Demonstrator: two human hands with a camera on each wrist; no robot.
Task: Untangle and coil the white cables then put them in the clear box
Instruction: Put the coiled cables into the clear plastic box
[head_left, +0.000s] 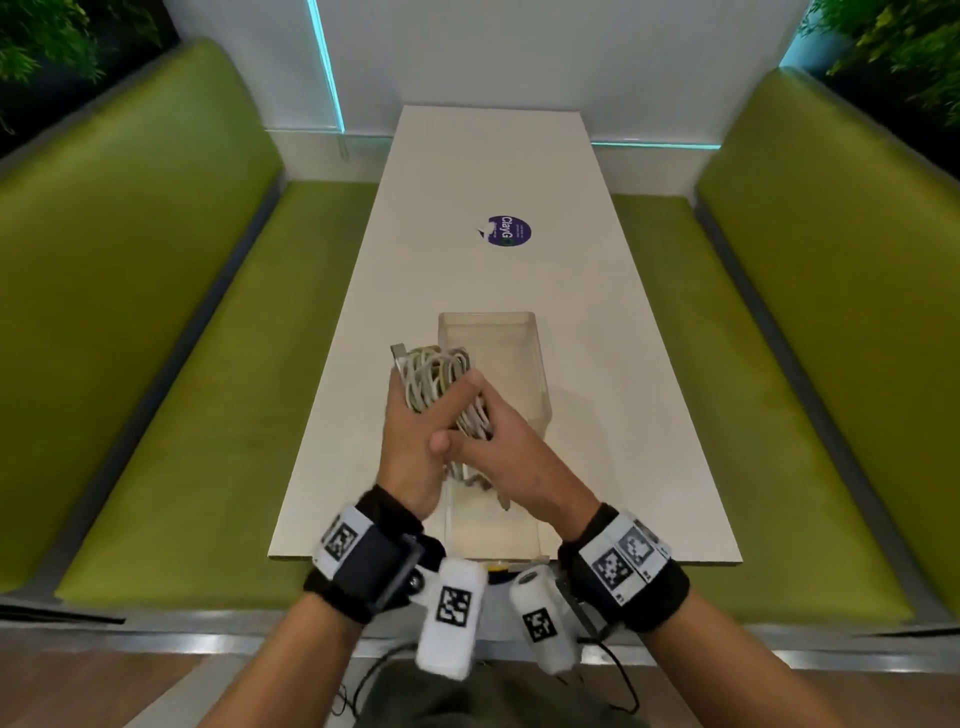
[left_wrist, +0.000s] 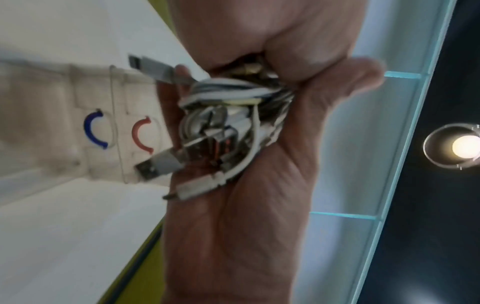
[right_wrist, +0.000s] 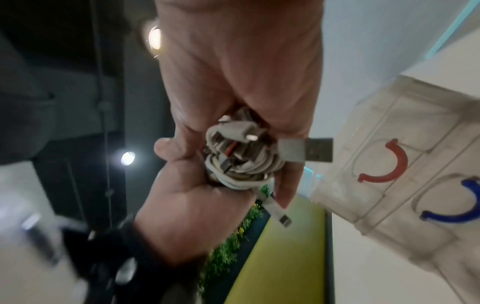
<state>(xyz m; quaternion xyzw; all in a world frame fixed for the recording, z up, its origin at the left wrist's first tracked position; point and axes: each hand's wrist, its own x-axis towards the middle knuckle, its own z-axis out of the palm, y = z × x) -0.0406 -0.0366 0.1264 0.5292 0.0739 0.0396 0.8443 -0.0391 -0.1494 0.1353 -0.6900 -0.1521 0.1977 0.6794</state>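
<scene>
A bundle of white cables (head_left: 431, 376) is held in both hands above the white table (head_left: 597, 364), just left of and in front of the clear box (head_left: 488, 316). My left hand (head_left: 410, 441) lies under the bundle with its thumb pressed over it. My right hand (head_left: 511, 460) grips the bundle from the right, fingers curled across. In the left wrist view the cables (left_wrist: 226, 123) rest on the left palm (left_wrist: 246, 216), with a USB plug (left_wrist: 155, 161) sticking out. The right wrist view shows the right hand (right_wrist: 233, 72) wrapped round the coil (right_wrist: 241, 162). Red and blue arcs mark the box (right_wrist: 389, 205).
Green padded benches (head_left: 156, 364) (head_left: 810, 364) run along both long sides of the table. A purple round sticker (head_left: 510, 232) lies at mid-table. A clear flat piece (head_left: 493, 530) sits at the near table edge below my hands. A white wall closes the far end.
</scene>
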